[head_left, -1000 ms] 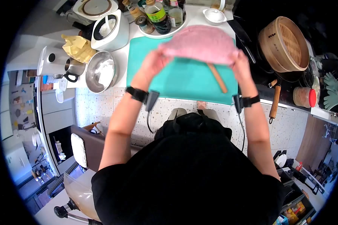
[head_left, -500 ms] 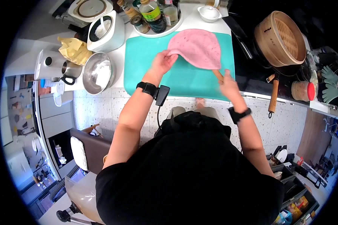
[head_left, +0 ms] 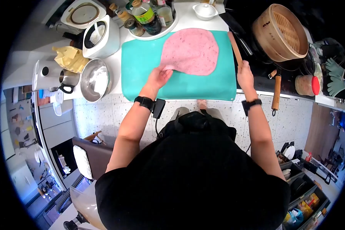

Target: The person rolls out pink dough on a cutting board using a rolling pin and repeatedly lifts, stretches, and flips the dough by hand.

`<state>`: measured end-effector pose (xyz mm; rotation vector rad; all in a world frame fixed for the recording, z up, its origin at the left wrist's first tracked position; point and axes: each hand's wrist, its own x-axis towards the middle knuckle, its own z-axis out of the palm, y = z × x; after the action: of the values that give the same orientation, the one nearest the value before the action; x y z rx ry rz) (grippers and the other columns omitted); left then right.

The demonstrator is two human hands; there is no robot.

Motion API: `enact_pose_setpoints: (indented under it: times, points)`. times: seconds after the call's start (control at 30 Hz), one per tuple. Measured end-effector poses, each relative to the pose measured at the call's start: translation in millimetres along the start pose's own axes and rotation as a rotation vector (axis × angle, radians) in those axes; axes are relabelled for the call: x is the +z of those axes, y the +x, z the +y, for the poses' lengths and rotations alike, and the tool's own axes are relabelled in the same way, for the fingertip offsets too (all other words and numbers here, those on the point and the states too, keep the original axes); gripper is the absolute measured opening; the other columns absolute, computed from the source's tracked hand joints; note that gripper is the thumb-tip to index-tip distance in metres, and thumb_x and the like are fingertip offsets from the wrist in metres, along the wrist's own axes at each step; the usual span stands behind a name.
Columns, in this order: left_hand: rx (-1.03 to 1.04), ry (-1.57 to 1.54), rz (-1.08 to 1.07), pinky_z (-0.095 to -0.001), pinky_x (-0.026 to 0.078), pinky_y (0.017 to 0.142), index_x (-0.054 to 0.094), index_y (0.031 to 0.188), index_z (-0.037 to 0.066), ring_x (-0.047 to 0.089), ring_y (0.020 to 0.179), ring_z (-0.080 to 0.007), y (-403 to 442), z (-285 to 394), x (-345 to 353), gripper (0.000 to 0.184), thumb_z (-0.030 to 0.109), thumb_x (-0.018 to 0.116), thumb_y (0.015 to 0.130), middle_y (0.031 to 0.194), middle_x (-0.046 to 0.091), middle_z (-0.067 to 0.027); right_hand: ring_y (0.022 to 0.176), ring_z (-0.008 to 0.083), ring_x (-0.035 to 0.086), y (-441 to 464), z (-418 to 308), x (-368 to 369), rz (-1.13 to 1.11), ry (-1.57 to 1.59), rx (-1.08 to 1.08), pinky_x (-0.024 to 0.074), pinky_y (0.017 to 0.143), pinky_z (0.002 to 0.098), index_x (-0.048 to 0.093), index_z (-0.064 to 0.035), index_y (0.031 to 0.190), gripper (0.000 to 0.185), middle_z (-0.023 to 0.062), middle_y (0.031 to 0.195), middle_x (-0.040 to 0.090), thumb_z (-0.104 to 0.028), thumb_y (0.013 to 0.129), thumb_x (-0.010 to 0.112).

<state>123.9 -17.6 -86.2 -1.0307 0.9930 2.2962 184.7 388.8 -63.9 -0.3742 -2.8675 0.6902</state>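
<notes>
A thin, round sheet of speckled pink dough [head_left: 191, 50] lies on the teal mat [head_left: 142, 57], with a small fold at its lower left edge. That edge is pinched between the fingers of my left hand [head_left: 159, 78]. My right hand [head_left: 245, 75] is closed around one end of a wooden rolling pin [head_left: 235, 46], which points away from me at the mat's right edge, apart from the dough.
Left of the mat are a metal bowl [head_left: 94, 80], a metal cup [head_left: 69, 78] and a rice cooker [head_left: 102, 37]. Bottles on a white tray [head_left: 157, 35] and a lidded white dish [head_left: 205, 11] stand behind. A bamboo steamer [head_left: 280, 33] and red-lidded jar [head_left: 307, 85] are right.
The dough has come down flat on the mat. My right hand has let go of it, taken hold of the rolling pin and moved it to the right. My left hand still pinches the dough's edge.
</notes>
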Motion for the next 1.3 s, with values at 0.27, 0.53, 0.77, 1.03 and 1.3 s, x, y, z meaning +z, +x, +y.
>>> enact_pose_setpoints:
  times: [0.27,0.53,0.77,1.03,1.3]
  points:
    - [0.031,-0.012,-0.045,-0.0464,0.06,0.094,0.049,0.112,-0.002,0.064,0.1,-0.0326,-20,6,33,0.017,0.004,0.056,0.098,0.107,0.057,-0.0177,0.104,0.0494,0.061,-21,-66,107,-0.192,0.283,0.316,0.0504,0.09,0.0506,0.054,0.0067,0.12,0.051,0.0321,0.11,0.064,-0.027,0.085,0.069]
    - [0.029,0.148,-0.099,-0.0401,0.059,0.092,0.054,0.109,-0.002,0.067,0.093,-0.0267,-18,18,33,0.013,0.009,0.053,0.101,0.102,0.062,-0.0141,0.097,0.0459,0.067,28,-68,139,-0.393,0.349,0.32,0.0553,0.085,0.0464,0.049,0.0115,0.129,0.061,0.0332,0.112,0.065,-0.025,0.085,0.07]
    - [0.057,0.216,-0.234,-0.0396,0.061,0.087,0.054,0.111,0.0,0.067,0.095,-0.0263,-42,25,-25,0.018,0.007,0.061,0.096,0.103,0.061,-0.0136,0.091,0.0284,0.07,-16,-80,-1,-0.402,1.21,0.645,0.0628,0.074,0.0358,0.042,0.0085,0.138,0.05,0.0208,0.122,0.062,-0.002,0.092,0.059]
    - [0.036,0.586,0.069,-0.0331,0.062,0.067,0.052,0.113,-0.003,0.07,0.073,-0.022,-41,-71,-79,0.035,0.015,0.073,0.09,0.096,0.066,-0.0132,0.085,0.0286,0.072,-98,-30,61,-0.554,0.903,0.698,0.0637,0.067,0.0355,0.047,0.0068,0.132,0.04,0.019,0.117,0.064,-0.002,0.094,0.059]
    - [0.308,1.053,0.099,-0.0295,0.057,0.06,0.057,0.1,-0.004,0.07,0.07,-0.0181,-32,-69,-101,0.04,0.026,0.079,0.087,0.085,0.069,-0.0125,0.074,0.028,0.072,-59,-23,24,-0.981,0.552,0.581,0.0624,0.065,0.0359,0.055,0.005,0.118,0.035,0.0164,0.096,0.069,-0.013,0.091,0.067]
